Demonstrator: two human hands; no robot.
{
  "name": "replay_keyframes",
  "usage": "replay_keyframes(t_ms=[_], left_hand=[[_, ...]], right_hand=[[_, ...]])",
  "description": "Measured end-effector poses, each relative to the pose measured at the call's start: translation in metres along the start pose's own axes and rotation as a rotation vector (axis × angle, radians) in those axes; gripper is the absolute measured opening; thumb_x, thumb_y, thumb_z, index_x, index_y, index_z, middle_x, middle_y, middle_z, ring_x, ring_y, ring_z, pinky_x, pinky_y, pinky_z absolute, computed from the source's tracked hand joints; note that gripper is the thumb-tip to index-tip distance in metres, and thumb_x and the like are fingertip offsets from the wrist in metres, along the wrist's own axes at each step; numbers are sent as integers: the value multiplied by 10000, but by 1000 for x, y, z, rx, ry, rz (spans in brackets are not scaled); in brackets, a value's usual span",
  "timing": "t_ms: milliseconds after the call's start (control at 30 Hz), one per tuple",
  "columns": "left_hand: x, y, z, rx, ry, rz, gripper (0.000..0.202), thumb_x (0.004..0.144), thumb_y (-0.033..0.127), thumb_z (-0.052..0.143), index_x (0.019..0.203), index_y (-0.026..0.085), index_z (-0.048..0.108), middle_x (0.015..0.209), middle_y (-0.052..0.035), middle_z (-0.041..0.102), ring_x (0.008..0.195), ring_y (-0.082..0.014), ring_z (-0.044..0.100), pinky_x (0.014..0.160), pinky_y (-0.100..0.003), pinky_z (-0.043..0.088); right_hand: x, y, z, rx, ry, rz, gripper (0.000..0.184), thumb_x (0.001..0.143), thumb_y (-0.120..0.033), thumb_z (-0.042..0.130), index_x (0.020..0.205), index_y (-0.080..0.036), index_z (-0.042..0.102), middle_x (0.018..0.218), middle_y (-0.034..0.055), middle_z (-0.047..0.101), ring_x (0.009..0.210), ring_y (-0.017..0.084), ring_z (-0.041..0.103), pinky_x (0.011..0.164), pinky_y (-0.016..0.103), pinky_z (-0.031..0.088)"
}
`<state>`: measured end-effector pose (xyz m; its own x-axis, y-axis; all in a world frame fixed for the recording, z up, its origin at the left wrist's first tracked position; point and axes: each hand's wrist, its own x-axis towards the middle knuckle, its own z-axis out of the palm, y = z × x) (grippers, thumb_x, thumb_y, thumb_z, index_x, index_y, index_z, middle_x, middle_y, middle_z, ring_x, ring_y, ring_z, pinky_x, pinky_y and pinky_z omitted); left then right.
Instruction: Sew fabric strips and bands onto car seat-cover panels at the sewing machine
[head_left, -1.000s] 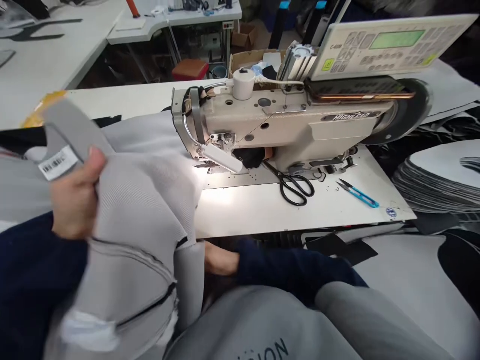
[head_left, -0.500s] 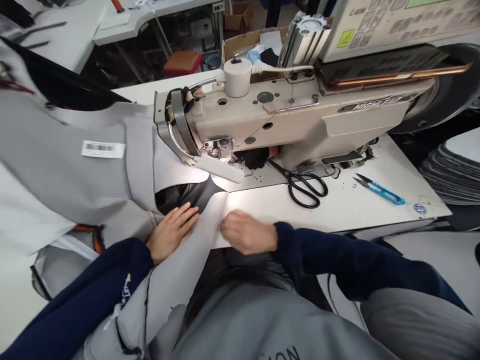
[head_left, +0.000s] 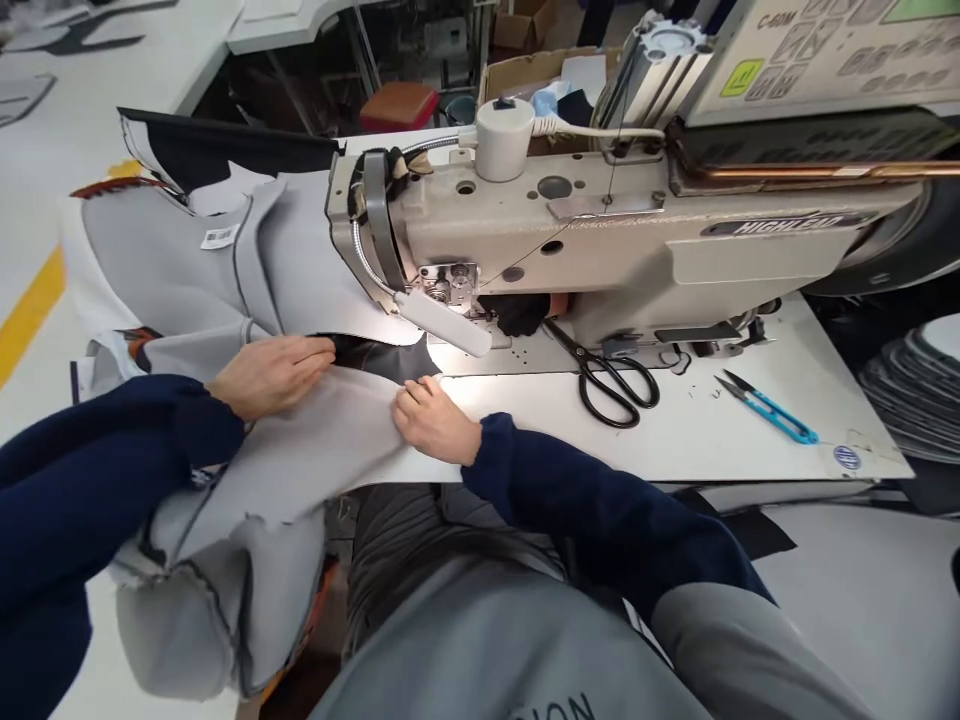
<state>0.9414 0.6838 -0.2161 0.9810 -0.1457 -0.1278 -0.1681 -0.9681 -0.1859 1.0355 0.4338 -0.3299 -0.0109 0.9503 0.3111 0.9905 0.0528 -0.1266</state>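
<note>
The person's left hand point(head_left: 274, 372) lay flat and open on the grey fabric point(head_left: 315, 455), fingers stretched toward the black panel point(head_left: 379, 360) that showed in the gap between 2 grey edges. The right hand point(head_left: 433, 428) rested on the near edge of the same fabric with its fingers bent. Its tips pressed down at the border, though whether they pinched the edge could not be told.

The fabric was spread over the left end of the table point(head_left: 675, 445) and hung off the front toward the lap. Its far part, bearing a barcode label point(head_left: 219, 236), lay to the left of the sewing machine point(head_left: 600, 240). The presser foot point(head_left: 452, 290) stood just beyond the hands, apart from the cloth edge.

The work looked like lining up and smoothing the layers just short of the needle. Bringing that seam under the foot would call for both edges held level, the black panel kept flat, and fingertips clear of the foot.

Black scissors point(head_left: 613, 385) and blue thread snips point(head_left: 769, 408) lay untouched to the right.
</note>
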Motion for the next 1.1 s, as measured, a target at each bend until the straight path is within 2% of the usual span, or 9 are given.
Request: replay_keyframes(t_ms=[100, 300, 600, 667, 733, 800, 867, 933, 1100], left_hand=[[16, 7, -18, 107, 48, -59, 445, 1038, 343, 337, 1252, 108, 649, 1325, -199, 585, 1088, -297, 575, 925, -461, 496], [45, -23, -11, 142, -53, 108, 442, 964, 123, 284, 1268, 117, 606, 1315, -176, 552, 1170, -276, 531, 1048, -427, 465], [56, -21, -20, 248, -120, 59, 369, 908, 88, 386, 1192, 100, 622, 1240, -188, 578, 1068, -296, 584, 869, -387, 506], [66, -5, -35, 220, -116, 12, 342, 868, 35, 405, 1082, 109, 662, 1094, -165, 640, 1008, -280, 609, 764, -352, 490], [75, 27, -50, 152, -126, 25, 275, 850, 27, 463, 980, 118, 687, 960, -140, 670, 934, -266, 627, 662, -329, 441], [77, 66, -55, 82, -215, 168, 250, 864, 16, 483, 883, 123, 707, 900, -130, 690, 846, -245, 633, 604, -326, 391], [71, 95, -46, 57, -275, 215, 263, 879, 9, 484, 786, 117, 705, 807, -124, 684, 759, -232, 629, 559, -329, 362], [60, 102, -28, 64, -254, 148, 244, 891, 26, 502, 768, 109, 695, 809, -132, 676, 789, -247, 635, 581, -335, 395], [44, 72, -1, 58, -141, 153, 230, 885, 52, 483, 858, 139, 694, 893, -120, 659, 857, -242, 634, 650, -330, 455]], right_hand=[[-19, 4, 2, 4, 37, 29, 321, 1005, -101, 373, 1197, -50, 625, 1247, 223, 615, 1245, 331, 489, 1018, 575, 413], [-8, -3, 6, 1, -31, 64, 381, 998, -109, 367, 1323, -14, 543, 1367, 256, 550, 1314, 394, 461, 1041, 712, 383], [-2, -10, 11, -24, -42, 103, 420, 1000, -99, 340, 1380, -21, 503, 1433, 273, 505, 1368, 404, 439, 1053, 777, 349], [0, -11, 12, -37, -48, 108, 425, 993, -94, 351, 1385, -25, 500, 1450, 277, 488, 1375, 412, 432, 1040, 772, 363], [1, -11, 13, -39, -42, 113, 419, 991, -104, 367, 1380, -50, 512, 1452, 267, 489, 1366, 403, 440, 1036, 754, 375], [1, -9, 14, -20, -47, 100, 380, 988, -109, 369, 1301, -72, 583, 1348, 243, 576, 1268, 373, 514, 1038, 736, 368], [1, -6, 13, 18, -52, 95, 343, 978, -112, 377, 1187, -72, 645, 1167, 211, 659, 1108, 331, 578, 1049, 708, 353], [0, -4, 11, 60, -9, 108, 330, 964, -154, 434, 1204, -47, 632, 1125, 207, 662, 1069, 318, 570, 1055, 643, 368], [5, -3, 7, 47, 91, 152, 436, 981, -212, 472, 1338, 33, 527, 1304, 262, 597, 1211, 349, 524, 971, 493, 457]])
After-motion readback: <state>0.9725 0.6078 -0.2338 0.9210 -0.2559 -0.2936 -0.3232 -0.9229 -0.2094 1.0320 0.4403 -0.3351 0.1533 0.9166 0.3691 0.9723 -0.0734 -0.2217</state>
